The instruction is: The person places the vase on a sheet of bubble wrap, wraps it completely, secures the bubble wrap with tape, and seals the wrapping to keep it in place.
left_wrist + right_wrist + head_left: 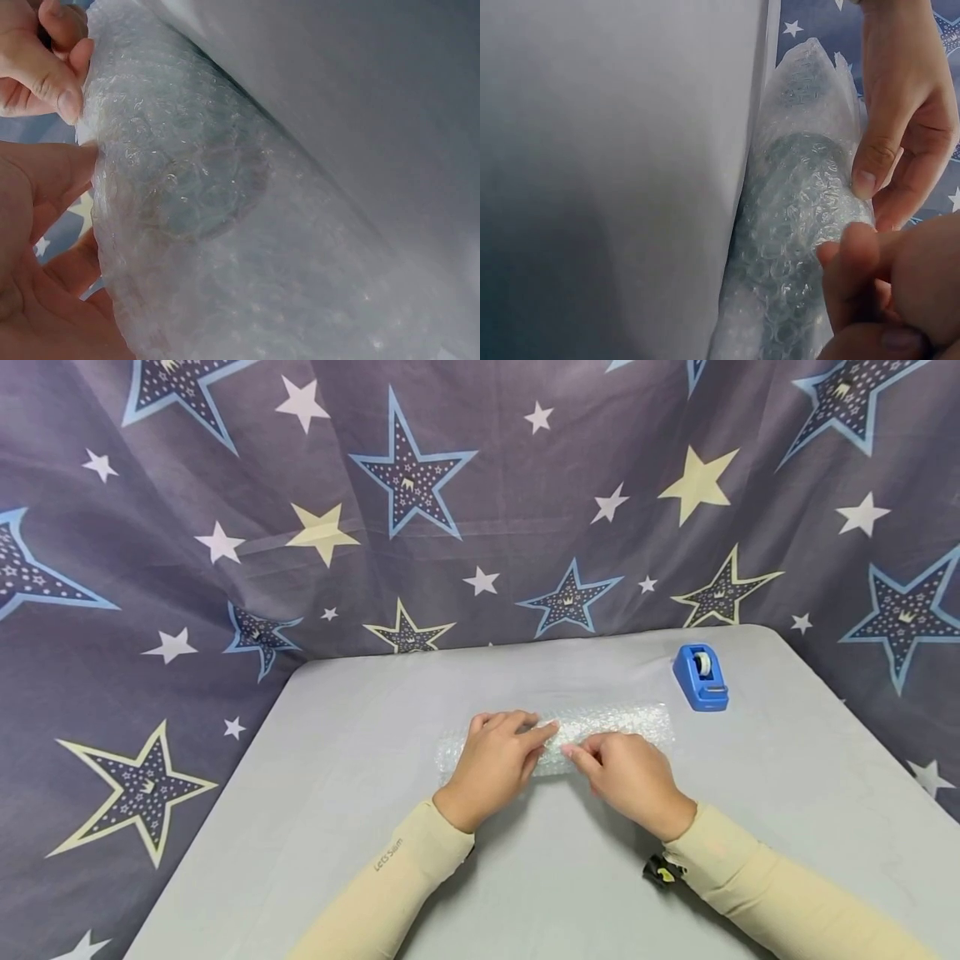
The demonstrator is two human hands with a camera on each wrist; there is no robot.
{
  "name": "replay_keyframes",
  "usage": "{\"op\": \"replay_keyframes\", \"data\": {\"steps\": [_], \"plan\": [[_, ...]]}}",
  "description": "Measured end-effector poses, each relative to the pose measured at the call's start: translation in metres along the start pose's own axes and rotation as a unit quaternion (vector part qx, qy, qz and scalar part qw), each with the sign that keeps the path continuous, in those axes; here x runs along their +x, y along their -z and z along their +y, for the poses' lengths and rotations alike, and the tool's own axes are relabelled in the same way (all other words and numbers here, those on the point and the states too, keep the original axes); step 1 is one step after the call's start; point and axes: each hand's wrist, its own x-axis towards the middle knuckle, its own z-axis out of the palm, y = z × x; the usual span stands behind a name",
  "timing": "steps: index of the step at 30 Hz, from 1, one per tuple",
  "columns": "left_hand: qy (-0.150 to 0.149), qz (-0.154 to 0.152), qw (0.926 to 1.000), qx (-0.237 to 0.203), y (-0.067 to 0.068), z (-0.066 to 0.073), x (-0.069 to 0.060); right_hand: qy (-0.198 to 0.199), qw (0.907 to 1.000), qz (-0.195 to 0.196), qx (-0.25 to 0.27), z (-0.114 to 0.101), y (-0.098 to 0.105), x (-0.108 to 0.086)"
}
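A long roll of clear bubble wrap lies across the table, and a greenish round-ended object shows through its layers. My left hand holds the roll left of its middle, the thumb on the near side and the fingers over the top. In the right wrist view the left thumb lies against the wrap. My right hand is just to the right, fingers curled, with thumb and forefinger pinching at the wrap's surface. Whether a bit of tape is between them is too small to tell.
A blue tape dispenser with a roll of tape in it stands at the back right. The table has a pale cloth cover. Behind it hangs a dark curtain with stars. A black wrist device hangs under the right sleeve.
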Motion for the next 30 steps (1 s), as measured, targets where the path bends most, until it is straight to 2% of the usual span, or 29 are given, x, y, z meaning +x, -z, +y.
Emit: {"op": "replay_keyframes", "data": {"steps": [9,22,30], "plan": [[-0.001,0.004,1.0000,0.003,0.000,0.000,-0.001,0.027,0.9988,0.011,-0.040,0.002,0.002,0.000],[0.004,0.002,1.0000,0.006,0.000,0.002,-0.001,0.033,0.9980,-0.031,-0.044,0.003,0.009,0.002],[0.005,0.002,1.0000,0.001,0.000,0.003,-0.001,0.028,0.9974,-0.039,-0.053,0.004,0.014,0.001]]}}
